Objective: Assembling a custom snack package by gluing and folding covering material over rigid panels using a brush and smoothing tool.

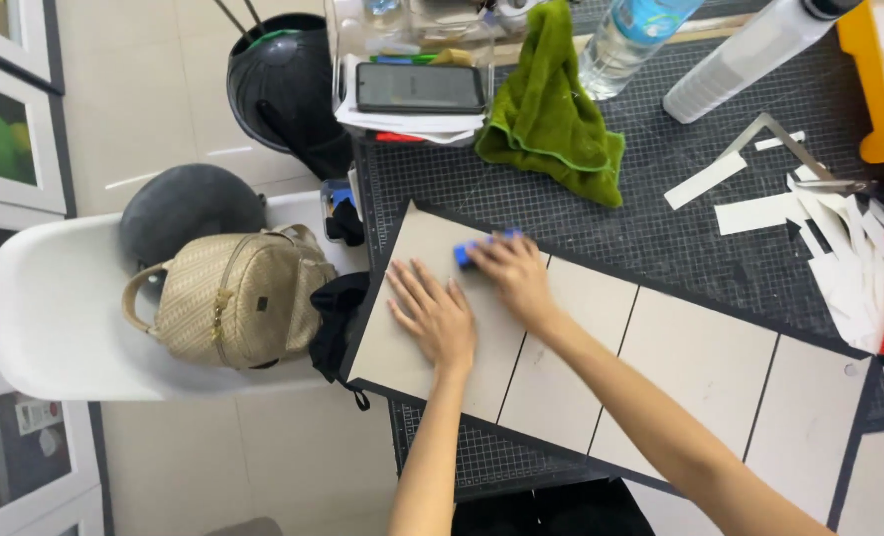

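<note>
The right hand has its fingers curled together around a small blue tool, pressing it down near the upper left corner of a long beige board. The left hand lies flat just beside it, fingers spread and palm down on the same end panel, holding nothing. The board is edged in black, divided by dark lines into panels, and lies slanted across a dark gridded cutting mat on the bench; its left end reaches the bench edge. To do this well, I judge the flat hand should keep the panel from sliding while the blue tool moves with even pressure. Farther out lie a green cloth, white paper strips, and a woven bag on a white chair.
</note>
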